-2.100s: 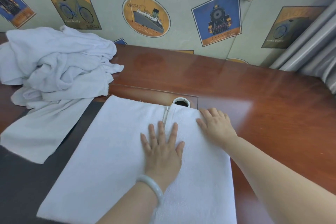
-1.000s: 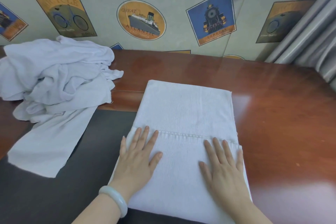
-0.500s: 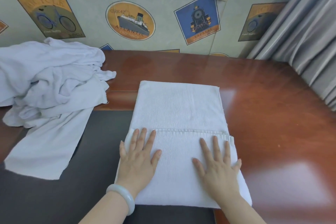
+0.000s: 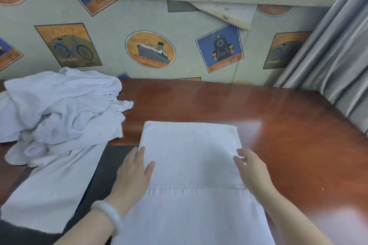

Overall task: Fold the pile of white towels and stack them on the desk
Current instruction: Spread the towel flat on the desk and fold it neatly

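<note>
While left hand point(image 4: 133, 171) and right hand point(image 4: 251, 167) flank the towel point(image 4: 191, 145), loose, gripping nothing, a lopsided lift could undo its fold; desk point(image 4: 288, 125) looks slick.

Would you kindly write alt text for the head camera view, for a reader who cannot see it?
A person's left hand and right hand are at opposite side edges of a partly folded white towel on a reddish wooden desk. A crumpled pile of white towels lies to the left, below wallpaper printed with bicycle, ship and train labels.
</note>
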`<state>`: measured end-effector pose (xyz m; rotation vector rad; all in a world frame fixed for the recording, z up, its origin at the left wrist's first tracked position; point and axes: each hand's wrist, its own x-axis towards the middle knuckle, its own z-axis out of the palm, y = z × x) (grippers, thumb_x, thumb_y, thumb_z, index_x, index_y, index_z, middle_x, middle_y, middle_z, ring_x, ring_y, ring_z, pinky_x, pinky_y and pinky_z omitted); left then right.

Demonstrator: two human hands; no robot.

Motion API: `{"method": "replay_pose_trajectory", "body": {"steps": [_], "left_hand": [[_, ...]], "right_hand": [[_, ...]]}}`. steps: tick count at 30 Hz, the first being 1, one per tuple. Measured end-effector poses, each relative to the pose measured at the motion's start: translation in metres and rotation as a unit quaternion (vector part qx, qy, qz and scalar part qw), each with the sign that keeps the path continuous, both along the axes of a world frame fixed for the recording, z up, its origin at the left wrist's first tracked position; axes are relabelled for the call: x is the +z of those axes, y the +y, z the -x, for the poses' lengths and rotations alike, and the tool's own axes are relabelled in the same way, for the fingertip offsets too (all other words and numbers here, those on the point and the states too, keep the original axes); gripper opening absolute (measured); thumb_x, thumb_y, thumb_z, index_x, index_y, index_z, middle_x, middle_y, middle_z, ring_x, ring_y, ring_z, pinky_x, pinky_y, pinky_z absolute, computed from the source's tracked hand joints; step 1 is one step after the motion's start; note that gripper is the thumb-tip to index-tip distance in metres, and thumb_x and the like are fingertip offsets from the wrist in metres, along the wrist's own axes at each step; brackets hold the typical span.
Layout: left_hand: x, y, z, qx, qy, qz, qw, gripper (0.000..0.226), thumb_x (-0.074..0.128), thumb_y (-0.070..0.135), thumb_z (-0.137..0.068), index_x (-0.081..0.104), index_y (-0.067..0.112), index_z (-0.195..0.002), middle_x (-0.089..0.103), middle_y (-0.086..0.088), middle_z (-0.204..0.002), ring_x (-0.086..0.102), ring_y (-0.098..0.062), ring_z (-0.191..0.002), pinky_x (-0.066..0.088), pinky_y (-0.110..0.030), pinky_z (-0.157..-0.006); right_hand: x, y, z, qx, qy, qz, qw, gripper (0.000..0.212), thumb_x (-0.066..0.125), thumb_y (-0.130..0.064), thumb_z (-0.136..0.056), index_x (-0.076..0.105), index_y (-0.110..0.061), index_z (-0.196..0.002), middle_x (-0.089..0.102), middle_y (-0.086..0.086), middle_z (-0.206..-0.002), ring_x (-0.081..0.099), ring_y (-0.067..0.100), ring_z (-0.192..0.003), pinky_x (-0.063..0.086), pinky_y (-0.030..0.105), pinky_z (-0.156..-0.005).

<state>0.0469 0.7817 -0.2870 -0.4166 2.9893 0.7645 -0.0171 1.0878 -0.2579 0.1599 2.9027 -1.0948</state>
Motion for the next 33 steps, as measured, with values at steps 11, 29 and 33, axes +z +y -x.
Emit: {"method": "replay_pose_trajectory", "body": {"steps": [11, 29, 33], "left_hand": [[0.008, -0.037, 0.121, 0.242, -0.075, -0.442, 0.860, 0.048, 0.075, 0.022, -0.087, 0.059, -0.004, -0.124, 0.067, -0.015, -0.115, 0.065, -0.029, -0.098, 0.051, -0.033, -0.077], [0.053, -0.072, -0.092, 0.080, -0.115, -0.461, 0.876, 0.060, 0.094, 0.040, -0.020, 0.068, -0.003, -0.054, 0.058, -0.007, -0.095, 0.059, -0.020, -0.082, 0.043, -0.029, -0.075], [0.022, -0.036, -0.152, 0.049, -0.151, -0.320, 0.934, 0.039, 0.074, -0.009, -0.076, 0.077, 0.026, -0.061, 0.062, -0.003, -0.096, 0.065, 0.000, -0.080, 0.048, -0.011, -0.066]], "right_hand": [[-0.025, 0.007, 0.125, -0.195, -0.195, 0.238, 0.931, 0.016, 0.077, -0.002, -0.082, 0.061, 0.003, -0.082, 0.060, 0.018, -0.083, 0.059, 0.031, -0.076, 0.047, 0.039, -0.068], [0.024, 0.103, -0.111, 0.141, -0.203, 0.330, 0.911, 0.026, 0.086, 0.004, -0.059, 0.075, 0.002, -0.082, 0.072, 0.004, -0.113, 0.068, 0.007, -0.103, 0.053, 0.017, -0.084], [-0.020, 0.096, -0.159, 0.021, -0.164, 0.279, 0.946, 0.021, 0.087, 0.005, -0.065, 0.067, 0.000, -0.059, 0.075, -0.010, -0.102, 0.071, 0.004, -0.086, 0.049, 0.007, -0.073]]}}
